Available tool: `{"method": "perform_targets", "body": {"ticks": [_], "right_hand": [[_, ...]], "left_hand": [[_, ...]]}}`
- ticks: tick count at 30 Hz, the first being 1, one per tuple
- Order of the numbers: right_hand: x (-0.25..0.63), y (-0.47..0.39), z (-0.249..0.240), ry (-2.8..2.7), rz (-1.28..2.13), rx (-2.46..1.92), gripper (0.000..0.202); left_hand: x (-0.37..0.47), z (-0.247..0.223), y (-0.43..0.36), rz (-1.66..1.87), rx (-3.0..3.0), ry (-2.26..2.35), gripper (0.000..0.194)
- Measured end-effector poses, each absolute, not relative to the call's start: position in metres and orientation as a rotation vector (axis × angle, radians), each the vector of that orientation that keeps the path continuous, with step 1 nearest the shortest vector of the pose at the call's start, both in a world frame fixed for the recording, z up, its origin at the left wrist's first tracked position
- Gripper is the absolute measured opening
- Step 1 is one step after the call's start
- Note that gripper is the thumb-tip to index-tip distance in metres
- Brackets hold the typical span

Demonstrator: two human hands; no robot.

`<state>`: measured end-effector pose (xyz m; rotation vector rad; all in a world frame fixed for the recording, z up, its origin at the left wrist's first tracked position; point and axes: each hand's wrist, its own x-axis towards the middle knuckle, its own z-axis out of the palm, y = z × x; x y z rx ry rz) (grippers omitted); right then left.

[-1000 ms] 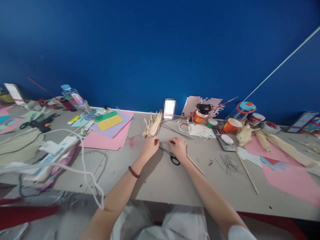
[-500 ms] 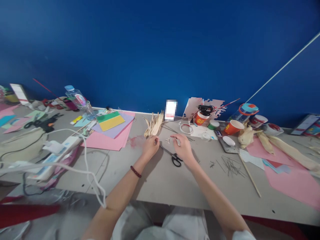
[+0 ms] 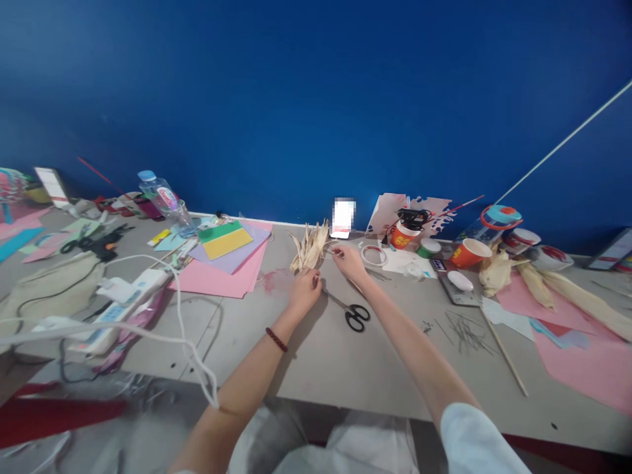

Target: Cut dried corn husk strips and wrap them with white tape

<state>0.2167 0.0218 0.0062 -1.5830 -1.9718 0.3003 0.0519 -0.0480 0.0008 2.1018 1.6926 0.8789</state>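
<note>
My left hand (image 3: 305,289) is closed round the lower end of a bundle of dried corn husk strips (image 3: 310,247), whose frayed tips fan upward. My right hand (image 3: 349,262) is just right of the bundle, fingers pinched together near a thin wire-like strand (image 3: 330,245); what lies between the fingertips is too small to make out. Black-handled scissors (image 3: 356,317) lie on the table between my forearms, blades pointing toward my left hand.
Coloured paper sheets (image 3: 212,280) and a power strip (image 3: 131,309) are on the left. A phone (image 3: 342,218) leans on the blue wall. To the right are a tape roll (image 3: 374,255), orange paper cups (image 3: 471,252), loose thin wires (image 3: 467,331), a wooden stick (image 3: 503,352) and more husks (image 3: 587,303).
My right hand has moved forward and left from above the scissors to beside the husk bundle, uncovering the scissor handles. My left hand keeps its hold. The view has shifted slightly.
</note>
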Motion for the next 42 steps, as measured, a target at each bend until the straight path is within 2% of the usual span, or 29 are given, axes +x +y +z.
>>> {"method": "perform_targets", "body": {"ticks": [7, 20, 33, 42], "right_hand": [[0.204, 0.054, 0.005, -2.193, 0.200, -1.571, 0.033], [0.193, 0.075, 0.014, -2.634, -0.041, -1.320, 0.017], [0.199, 0.064, 0.013, -2.364, -0.060, -1.506, 0.021], [0.219, 0.049, 0.008, -2.255, -0.043, -1.477, 0.019]], "left_hand": [[0.052, -0.003, -0.046, 0.847, 2.110, 1.681, 0.022], [0.052, -0.002, -0.047, 0.827, 2.128, 1.694, 0.020], [0.051, -0.003, -0.046, 0.806, 2.119, 1.695, 0.021], [0.051, 0.000, -0.048, 0.846, 2.135, 1.668, 0.020]]}}
